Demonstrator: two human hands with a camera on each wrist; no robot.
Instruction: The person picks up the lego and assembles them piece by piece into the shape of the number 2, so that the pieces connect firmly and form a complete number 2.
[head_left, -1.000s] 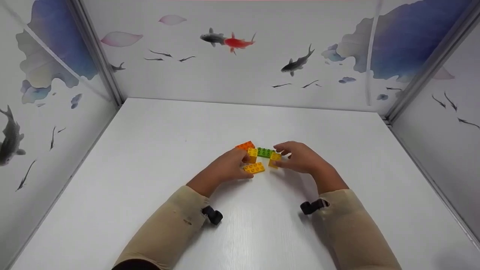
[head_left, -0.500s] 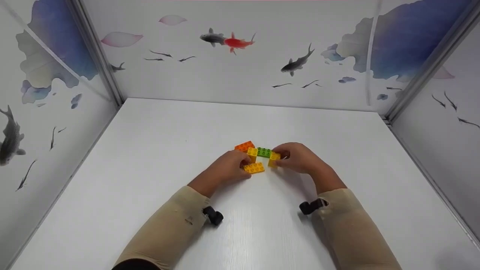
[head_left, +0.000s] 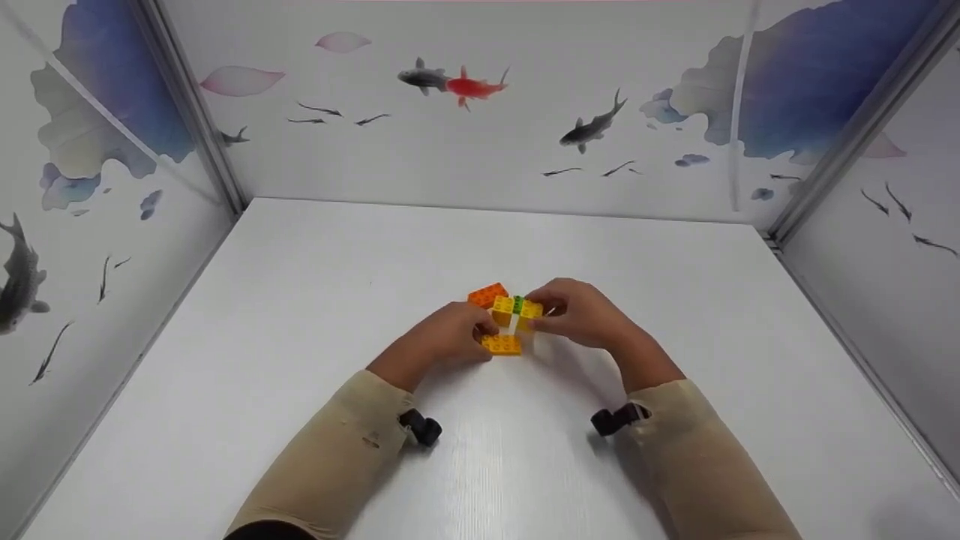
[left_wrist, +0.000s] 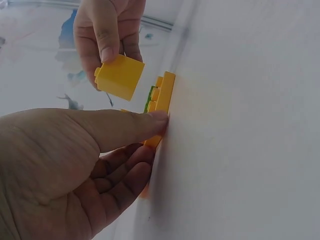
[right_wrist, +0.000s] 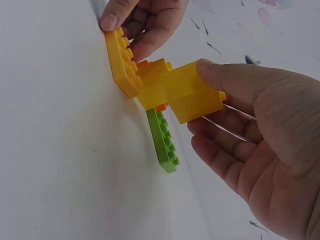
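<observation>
Right wrist view, left hand pinching flat yellow brick, right hand grasping plain-sided yellow block

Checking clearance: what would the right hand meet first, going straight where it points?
Likely the other yellow toy brick, ahead of the held yellow brick; depth is unclear, so the right hand might pass over.

The left forearm and right forearm reach forward and slant inward, leaving the left hand and right hand near each other but apart, the right slightly farther forward. The left thumb lies nearly straight above bent fingers, pinching. The right thumb pinches likewise against its curved fingers.
</observation>
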